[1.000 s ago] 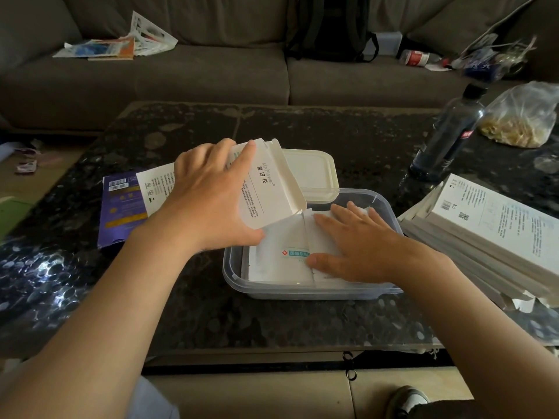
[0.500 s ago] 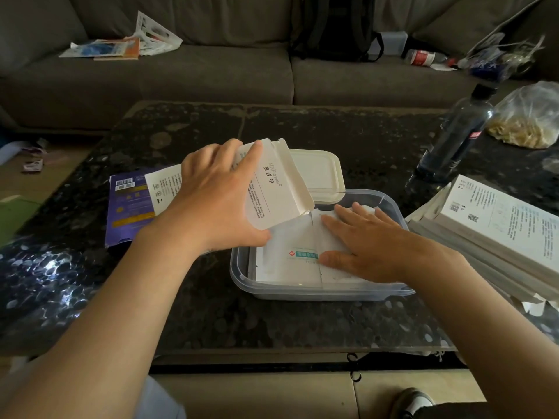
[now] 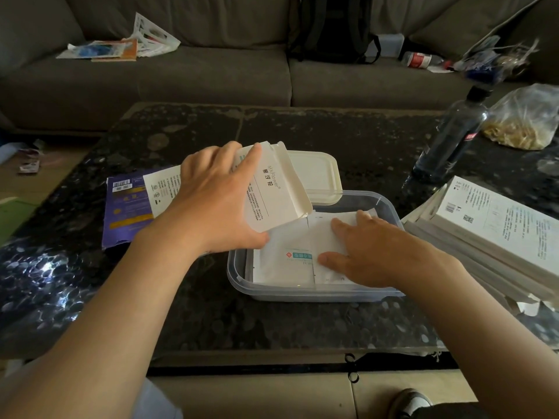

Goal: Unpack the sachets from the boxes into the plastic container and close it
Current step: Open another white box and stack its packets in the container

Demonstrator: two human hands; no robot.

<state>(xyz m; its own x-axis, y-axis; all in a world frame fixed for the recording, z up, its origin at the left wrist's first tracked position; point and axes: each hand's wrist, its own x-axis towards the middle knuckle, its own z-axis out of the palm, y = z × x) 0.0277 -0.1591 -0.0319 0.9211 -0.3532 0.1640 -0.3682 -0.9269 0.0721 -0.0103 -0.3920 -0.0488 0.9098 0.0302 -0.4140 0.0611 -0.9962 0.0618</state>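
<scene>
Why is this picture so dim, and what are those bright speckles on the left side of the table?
Head view: the room is dimly lit, so the sofa and backpack go murky; the speckles are light glaring off the glossy table; the white box and sachets look brightest; the wide lens stretches the forearms toward the corners; nothing is noticeably blurred.

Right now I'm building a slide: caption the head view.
Left hand holds an open white box tilted over the plastic container; right hand rests on the sachets inside.
</scene>
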